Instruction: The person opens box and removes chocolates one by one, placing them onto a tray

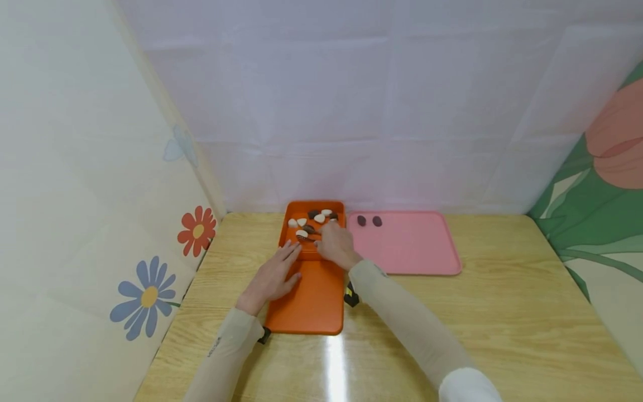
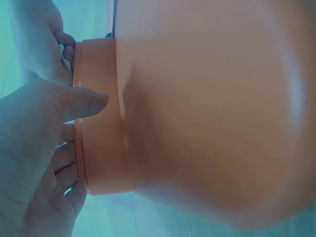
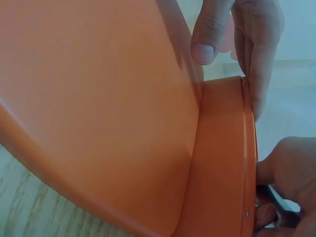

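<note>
In the head view my right hand [image 1: 335, 244] holds dark metal tongs [image 1: 310, 240] over the orange box [image 1: 287, 215]. One of the tongs' ends is slotted, and a white pebble [image 1: 301, 233] sits between the ends. In the right wrist view, my fingers curl round the tongs' dark handle [image 3: 266, 194] beside the rim. My left hand [image 1: 273, 276] rests at the box's near left edge, fingers extended, thumb along the front wall [image 2: 101, 143]. Several white and dark brown pebbles [image 1: 319, 218] lie in the box.
An orange lid or tray [image 1: 311, 301] lies directly in front of the box. At right, a pink tray [image 1: 412, 240] bears two dark pebbles [image 1: 369, 221]. The wooden table [image 1: 502, 290] meets a cloth-covered back wall [image 1: 326, 111].
</note>
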A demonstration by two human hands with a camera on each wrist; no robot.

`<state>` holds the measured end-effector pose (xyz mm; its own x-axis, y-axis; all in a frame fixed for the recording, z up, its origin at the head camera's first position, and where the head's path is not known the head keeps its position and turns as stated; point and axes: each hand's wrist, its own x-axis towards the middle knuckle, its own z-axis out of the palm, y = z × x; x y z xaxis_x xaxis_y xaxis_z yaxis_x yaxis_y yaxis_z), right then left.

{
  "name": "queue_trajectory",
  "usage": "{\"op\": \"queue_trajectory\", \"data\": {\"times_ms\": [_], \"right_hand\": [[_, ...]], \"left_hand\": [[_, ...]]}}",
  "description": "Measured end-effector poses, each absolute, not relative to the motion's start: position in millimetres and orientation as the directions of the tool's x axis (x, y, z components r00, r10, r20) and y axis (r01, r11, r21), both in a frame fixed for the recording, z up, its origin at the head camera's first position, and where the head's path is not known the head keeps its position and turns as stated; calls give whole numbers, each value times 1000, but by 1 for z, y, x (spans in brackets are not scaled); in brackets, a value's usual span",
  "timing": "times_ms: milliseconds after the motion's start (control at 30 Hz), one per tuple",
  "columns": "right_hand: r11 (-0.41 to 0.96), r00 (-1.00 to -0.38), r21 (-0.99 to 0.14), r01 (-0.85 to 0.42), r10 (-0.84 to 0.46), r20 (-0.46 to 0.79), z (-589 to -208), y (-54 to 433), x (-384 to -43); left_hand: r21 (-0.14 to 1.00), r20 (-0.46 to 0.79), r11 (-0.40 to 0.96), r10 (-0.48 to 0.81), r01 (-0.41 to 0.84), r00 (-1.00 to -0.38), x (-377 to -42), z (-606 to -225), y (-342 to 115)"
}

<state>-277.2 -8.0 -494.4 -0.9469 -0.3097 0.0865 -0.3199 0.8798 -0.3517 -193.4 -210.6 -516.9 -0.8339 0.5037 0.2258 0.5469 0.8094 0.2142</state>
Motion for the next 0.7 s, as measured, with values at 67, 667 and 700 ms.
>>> {"op": "queue_trajectory", "data": {"times_ms": [67, 667, 700], "right_hand": [[876, -946, -360, -322, -311, 91, -494, -8, -277], [874, -959, -396, -282, -269, 90, -490, -2, -270], [872, -960, -403, -278, -265, 89, -489, -2, -270]], "left_hand": [[213, 224, 810, 503, 546, -835, -194, -516, -210], [224, 195, 822, 488, 523, -851, -194, -518, -210], [224, 191, 824, 487, 521, -852, -193, -518, -211]]}}
